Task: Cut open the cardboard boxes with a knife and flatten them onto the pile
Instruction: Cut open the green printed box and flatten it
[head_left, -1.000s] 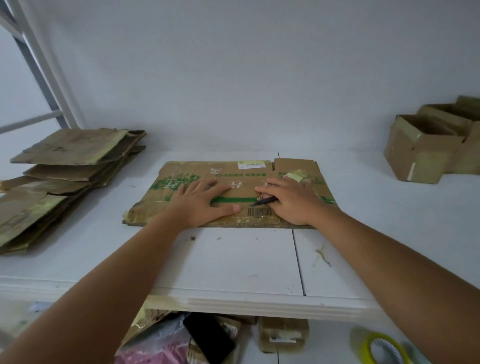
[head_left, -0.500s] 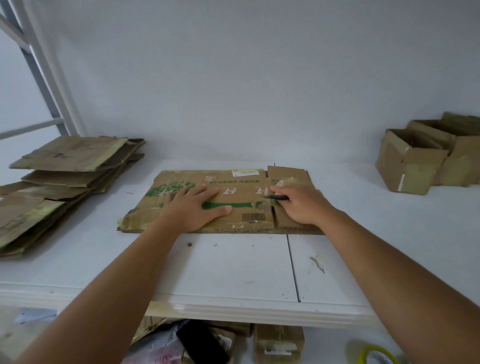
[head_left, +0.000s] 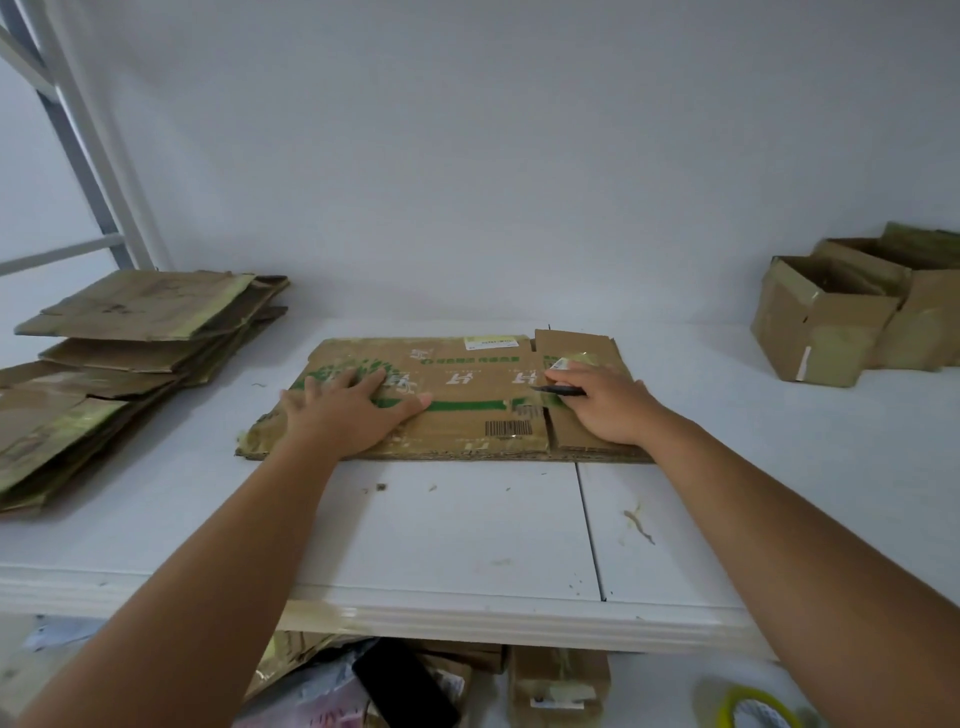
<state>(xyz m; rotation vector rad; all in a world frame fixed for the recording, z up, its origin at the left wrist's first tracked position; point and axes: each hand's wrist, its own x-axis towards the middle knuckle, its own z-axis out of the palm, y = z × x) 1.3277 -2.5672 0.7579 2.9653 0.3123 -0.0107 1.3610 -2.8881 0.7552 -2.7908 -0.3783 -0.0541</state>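
Cardboard, a flattened box (head_left: 467, 405) with green print and a barcode, lies at the middle of the white table (head_left: 467, 530), its long axis running from 9 to 3 o'clock and its printed face up (the lettering reads upside down from the wearer's side). The left hand (head_left: 348, 410) rests flat on the sheet's 9 o'clock half, fingers straight and spread, thumb reaching toward 3 o'clock along the green stripe. The right hand (head_left: 602, 405) sits on the 3 o'clock end, fingers curled around a dark knife (head_left: 558, 389) whose slim body lies nearly level and points toward 9 o'clock, its tip just above the cardboard near a cut slot; whether the tip touches cannot be told. At 9 o'clock on the table sits the pile of flattened boxes (head_left: 124, 353), well apart from the sheet. At 3 o'clock stand uncut boxes (head_left: 831, 322), open tops tilted.
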